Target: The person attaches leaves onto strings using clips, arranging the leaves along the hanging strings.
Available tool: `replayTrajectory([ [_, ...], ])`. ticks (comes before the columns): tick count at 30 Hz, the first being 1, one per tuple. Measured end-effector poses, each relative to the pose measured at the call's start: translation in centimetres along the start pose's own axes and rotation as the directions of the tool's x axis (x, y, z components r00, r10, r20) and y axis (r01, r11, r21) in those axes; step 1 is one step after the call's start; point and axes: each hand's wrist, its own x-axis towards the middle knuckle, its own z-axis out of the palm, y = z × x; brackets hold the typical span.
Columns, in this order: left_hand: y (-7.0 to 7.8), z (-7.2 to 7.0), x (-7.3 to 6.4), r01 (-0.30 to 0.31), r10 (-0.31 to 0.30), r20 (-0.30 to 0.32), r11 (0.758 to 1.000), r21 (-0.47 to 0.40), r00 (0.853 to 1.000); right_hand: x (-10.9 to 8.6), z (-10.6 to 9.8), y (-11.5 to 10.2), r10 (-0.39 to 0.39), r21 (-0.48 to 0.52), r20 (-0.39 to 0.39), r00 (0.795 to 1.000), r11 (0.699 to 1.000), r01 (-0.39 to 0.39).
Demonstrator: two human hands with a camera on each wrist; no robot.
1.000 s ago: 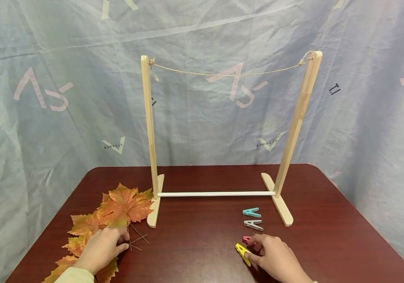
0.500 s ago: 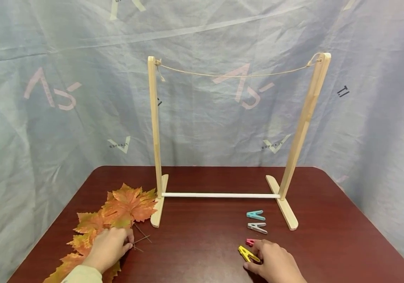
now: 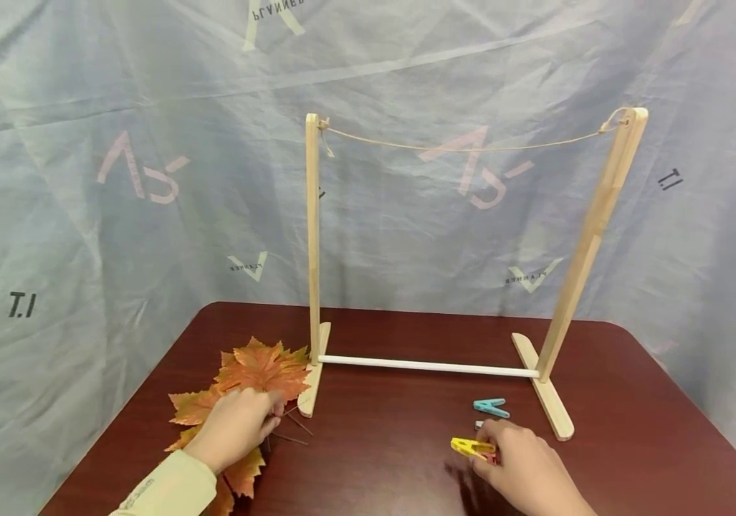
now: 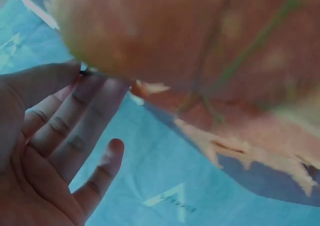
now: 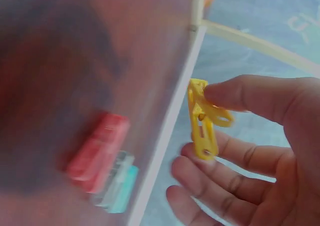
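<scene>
My left hand (image 3: 232, 428) pinches an artificial autumn leaf between thumb and fingertips, over a row of orange maple leaves (image 3: 263, 369). In the left wrist view a large blurred leaf (image 4: 150, 30) fills the top, its lower edge at the fingertips; the other fingers (image 4: 75, 141) are spread loosely. Thin brown stems (image 3: 292, 438) stick out to the right of that hand. My right hand (image 3: 525, 462) holds a yellow clothespin (image 5: 202, 121) between thumb and fingers, raised above the table. Below it lies a red clothespin (image 5: 100, 151), beside a grey clothespin (image 5: 115, 178) and a blue clothespin (image 3: 491, 408).
A wooden frame (image 3: 590, 236) stands on the dark red table (image 3: 393, 423), with a string (image 3: 432, 148) slung between its posts and a white bar (image 3: 426, 366) low down. Its left foot (image 3: 312, 390) borders the leaves. A grey printed cloth (image 3: 406, 236) hangs behind.
The right hand has picked the yellow clothespin up off the table. The left hand has moved slightly up with its leaf. The head view has swung left, so the frame appears farther right.
</scene>
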Motion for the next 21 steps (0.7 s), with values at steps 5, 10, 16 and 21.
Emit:
replayTrajectory([
  [5,1.2,-2.5,1.6,-0.028,0.026,-0.037,0.997,-0.067,0.999,1.0,-2.6,-1.2,-0.153,0.002,-0.140,0.978,0.988,0.155],
  [10,2.7,-5.6,3.2,0.022,-0.029,-0.042,0.989,-0.149,0.999,2.2,-5.4,-2.7,-0.259,0.039,-0.304,0.917,0.958,0.284],
  [16,4.1,-9.2,5.4,0.067,-0.076,-0.036,0.976,-0.209,0.996,4.1,-9.1,-4.7,-0.325,0.045,-0.376,0.868,0.929,0.367],
  [21,5.2,-12.1,7.4,0.054,-0.069,-0.040,0.953,-0.298,0.997,6.1,-12.2,-6.4,-0.368,0.057,-0.403,0.838,0.904,0.424],
])
